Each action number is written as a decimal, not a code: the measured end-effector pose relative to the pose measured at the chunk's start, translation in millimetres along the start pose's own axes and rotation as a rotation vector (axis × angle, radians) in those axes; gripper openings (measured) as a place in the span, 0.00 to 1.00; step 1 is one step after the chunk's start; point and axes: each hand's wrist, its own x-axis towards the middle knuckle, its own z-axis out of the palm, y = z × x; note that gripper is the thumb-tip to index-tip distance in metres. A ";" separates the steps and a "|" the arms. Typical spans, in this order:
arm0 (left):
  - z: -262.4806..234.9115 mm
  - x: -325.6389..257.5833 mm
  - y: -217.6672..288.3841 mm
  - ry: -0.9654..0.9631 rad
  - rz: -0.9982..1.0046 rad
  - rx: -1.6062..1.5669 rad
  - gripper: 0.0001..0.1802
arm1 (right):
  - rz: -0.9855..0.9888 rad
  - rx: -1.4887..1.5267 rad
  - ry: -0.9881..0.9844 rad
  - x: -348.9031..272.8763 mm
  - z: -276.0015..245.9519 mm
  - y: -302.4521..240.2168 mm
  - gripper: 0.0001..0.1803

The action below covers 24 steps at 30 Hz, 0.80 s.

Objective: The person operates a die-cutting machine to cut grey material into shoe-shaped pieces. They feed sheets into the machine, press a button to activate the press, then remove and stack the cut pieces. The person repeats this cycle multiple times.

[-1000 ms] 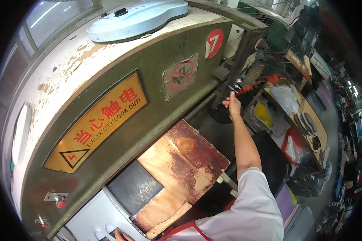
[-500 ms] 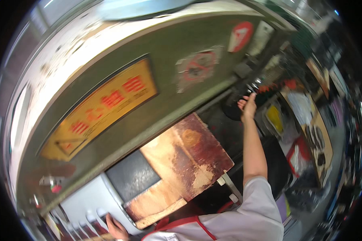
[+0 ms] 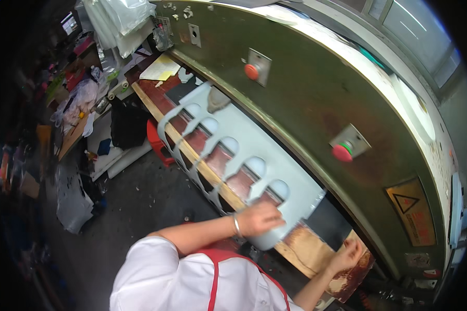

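since a second ago the view has swung left along the press, and the reaching arm now rests on the sheet.

left hand lies closed over the near end of the pale blue sheet, whose long axis runs away up-left along the wooden board; right hand presses flat on that board's right end, fingers seemingly open, holding nothing. green machine arcs behind; cluttered floor lies left.
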 end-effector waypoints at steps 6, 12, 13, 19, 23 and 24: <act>-194.5 -73.8 -130.7 0.274 -0.321 0.438 0.11 | -0.025 -0.046 -0.526 -42.6 164.1 -117.5 0.11; -267.7 -142.9 -272.8 -0.094 -0.672 0.412 0.17 | -0.315 -0.414 -0.084 -15.3 243.8 -168.4 0.10; -265.7 -146.1 -279.9 -0.080 -0.647 0.415 0.17 | -0.239 -0.290 -0.092 -12.3 245.8 -171.1 0.11; -257.5 -136.9 -288.6 0.056 -0.663 0.333 0.18 | -0.046 -0.382 0.053 -5.1 237.8 -178.5 0.17; -253.6 -117.7 -300.6 0.018 -0.677 0.327 0.19 | -0.431 -0.865 0.195 -2.7 246.8 -172.0 0.14; -250.8 -112.2 -304.1 0.021 -0.706 0.310 0.19 | -0.449 -0.854 0.200 -0.8 249.2 -169.6 0.14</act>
